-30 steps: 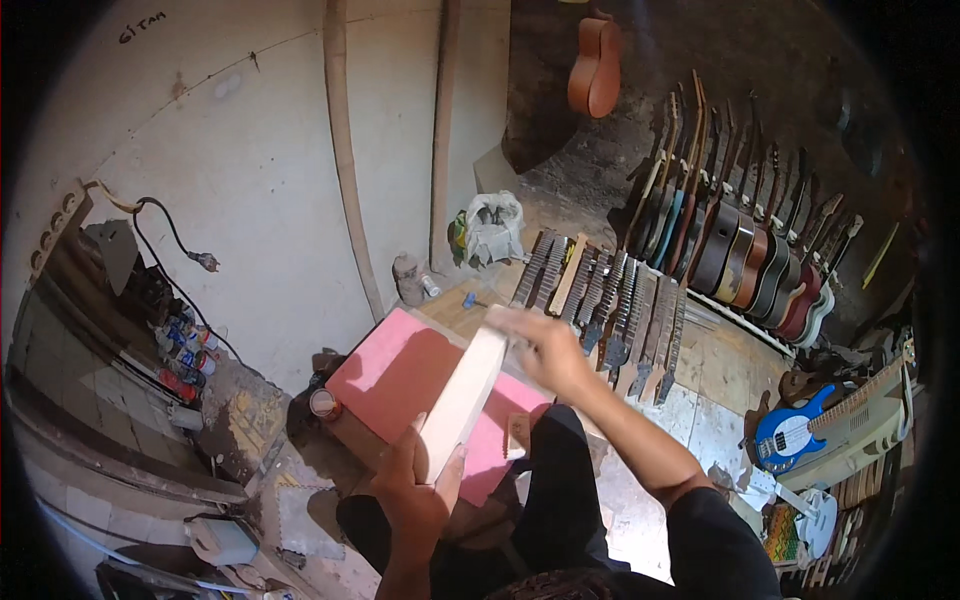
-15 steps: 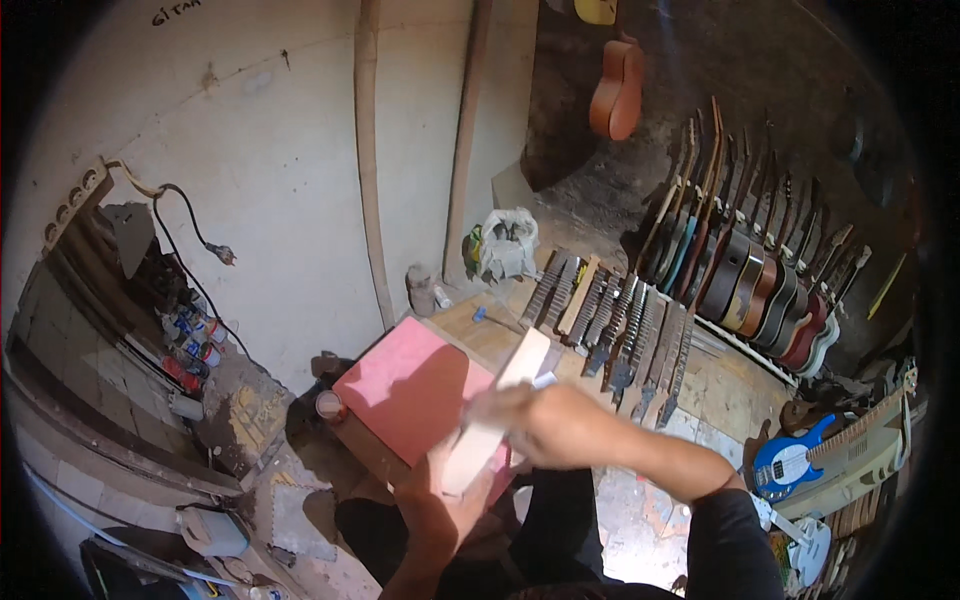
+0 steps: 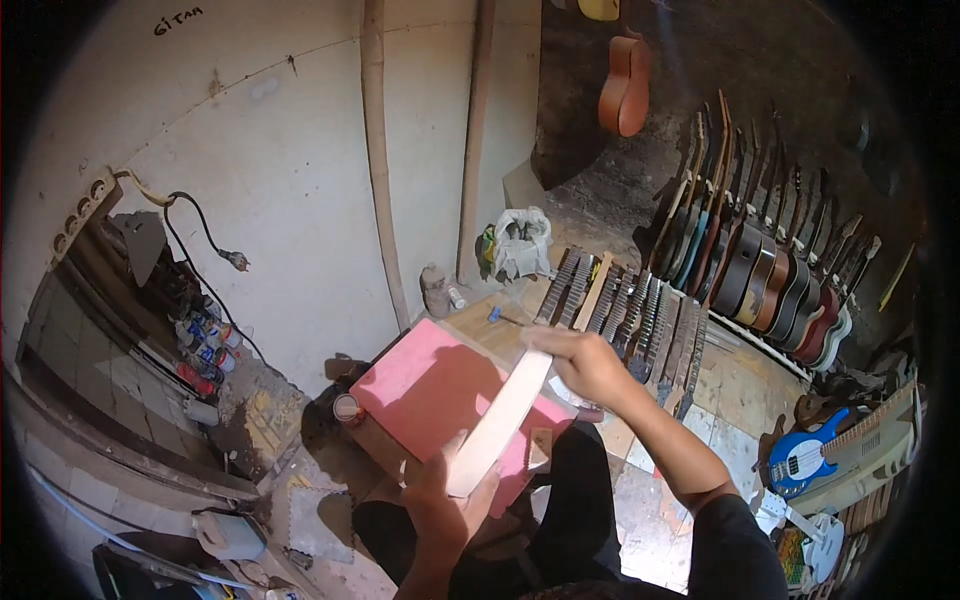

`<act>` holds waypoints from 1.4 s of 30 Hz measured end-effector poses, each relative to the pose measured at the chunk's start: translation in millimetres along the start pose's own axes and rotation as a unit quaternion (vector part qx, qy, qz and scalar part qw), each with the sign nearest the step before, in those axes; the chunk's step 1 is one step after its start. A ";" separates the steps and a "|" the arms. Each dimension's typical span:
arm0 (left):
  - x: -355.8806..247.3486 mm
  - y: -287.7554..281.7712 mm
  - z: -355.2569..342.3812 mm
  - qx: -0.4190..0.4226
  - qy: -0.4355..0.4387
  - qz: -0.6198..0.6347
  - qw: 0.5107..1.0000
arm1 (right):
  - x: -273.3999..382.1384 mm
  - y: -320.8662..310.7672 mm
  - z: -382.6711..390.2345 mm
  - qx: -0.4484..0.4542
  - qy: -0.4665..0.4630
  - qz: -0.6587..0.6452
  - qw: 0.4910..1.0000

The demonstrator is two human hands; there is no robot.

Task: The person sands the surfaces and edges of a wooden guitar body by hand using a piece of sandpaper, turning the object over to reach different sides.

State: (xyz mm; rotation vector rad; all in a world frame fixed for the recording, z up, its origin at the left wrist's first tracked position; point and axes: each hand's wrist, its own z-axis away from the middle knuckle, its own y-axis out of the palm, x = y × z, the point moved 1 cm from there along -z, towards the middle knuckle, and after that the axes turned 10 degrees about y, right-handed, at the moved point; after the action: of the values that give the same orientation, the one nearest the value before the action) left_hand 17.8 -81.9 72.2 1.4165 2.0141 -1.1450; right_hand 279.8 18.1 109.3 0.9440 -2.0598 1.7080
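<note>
A long, pale bar of bare wood [image 3: 500, 425] slants away from me above a pink board [image 3: 430, 372]. Its near end sits in my left hand [image 3: 445, 505], the thumb and fingers closed along the sides. At the far end, my right hand [image 3: 592, 370] is closed, with its fingers curled over the wood. Whether something thin lies under those fingers is hidden. A small light-coloured piece [image 3: 540, 447] rests by the pink board's right side, near my knee.
Beyond the board, several fretted guitar necks [image 3: 630, 315] lie in a row. Guitars [image 3: 755, 270] stand in a rack behind them, and a blue electric bass [image 3: 800, 458] is at right. A round tin [image 3: 347, 408] stands left of the board; a blue-handled tool [image 3: 497, 315] lies behind it.
My right hand has slid from the middle of the wooden bar to its far end, away from my left hand. The left keeps its hold. The whole view has shifted slightly.
</note>
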 end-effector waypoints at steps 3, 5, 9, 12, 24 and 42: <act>6.4 -2.2 -5.2 -0.022 0.022 -0.009 0.999 | 24.8 34.3 18.5 -0.056 0.006 0.003 0.998; 10.0 1.4 -6.1 -0.035 0.040 -0.029 0.998 | 57.5 43.3 58.4 -0.015 -0.116 -0.016 0.993; 11.4 3.6 -6.1 -0.034 0.036 -0.040 0.998 | 6.3 41.7 29.1 -0.080 -0.030 -0.024 0.996; 12.2 8.6 -12.3 -0.036 0.045 -0.030 0.998 | -0.4 33.2 14.8 -0.127 0.026 -0.011 0.991; 8.7 -0.1 -18.0 -0.003 0.027 -0.007 1.000 | 58.0 61.5 46.9 -0.123 -0.075 -0.035 0.989; 2.3 10.6 -11.6 -0.013 0.053 -0.008 0.998 | 2.6 49.0 21.2 -0.186 -0.010 -0.042 0.982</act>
State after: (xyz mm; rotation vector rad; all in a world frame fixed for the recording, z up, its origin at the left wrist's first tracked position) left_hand 27.9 -69.7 73.1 1.4791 2.1087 -1.0657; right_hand 249.7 0.8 68.7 0.9104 -2.2108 1.2149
